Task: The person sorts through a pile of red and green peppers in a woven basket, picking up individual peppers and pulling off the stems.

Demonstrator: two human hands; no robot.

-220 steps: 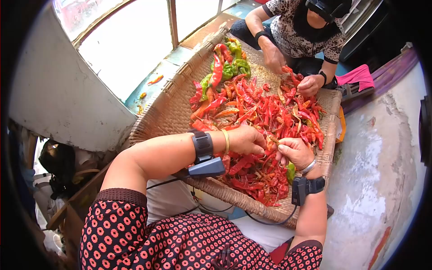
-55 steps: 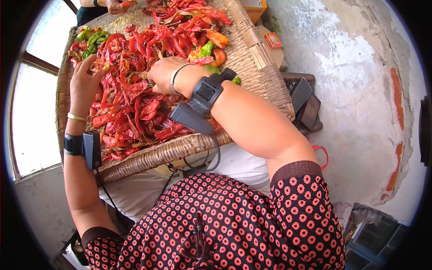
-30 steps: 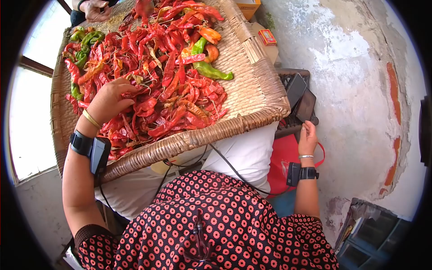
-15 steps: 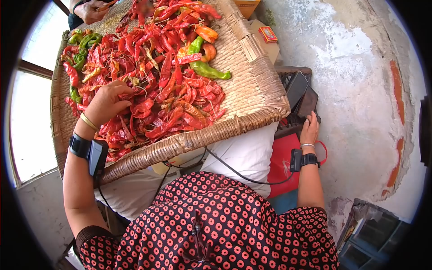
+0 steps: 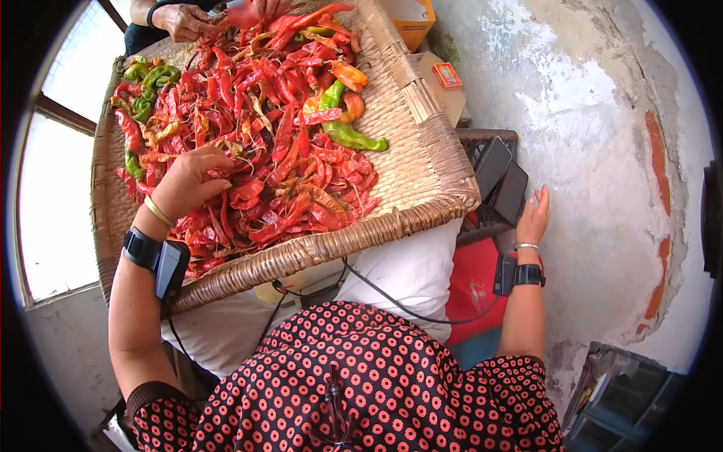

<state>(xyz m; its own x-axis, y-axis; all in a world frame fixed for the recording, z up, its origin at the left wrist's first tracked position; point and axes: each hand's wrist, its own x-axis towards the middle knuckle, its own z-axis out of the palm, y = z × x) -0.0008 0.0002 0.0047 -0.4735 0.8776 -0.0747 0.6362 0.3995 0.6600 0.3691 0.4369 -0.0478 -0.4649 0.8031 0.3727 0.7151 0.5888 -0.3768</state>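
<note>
My left hand [image 5: 191, 183] rests on the left part of a heap of dried red peppers [image 5: 279, 143]; its fingers are bent down onto the peppers, and what they may hold is hidden. The peppers lie on a woven tray [image 5: 422, 162] with a thick rim. Beyond the tray's right corner, my right hand [image 5: 534, 217] is raised with fingers apart and nothing in it. It is just right of two dark phones [image 5: 511, 193] in a black crate [image 5: 482, 138]. Green peppers [image 5: 352, 137] lie at the heap's right side.
Another person's hands [image 5: 183, 21] are at the tray's far edge. An orange box [image 5: 410, 22] and a small red box [image 5: 446, 75] stand beyond the tray's right side. A red bag [image 5: 473, 290] and a black cable [image 5: 392, 302] are near my lap.
My right hand has moved off the phones to the right. The co-worker's second hand has come into view at the top. The view has shifted slightly.
</note>
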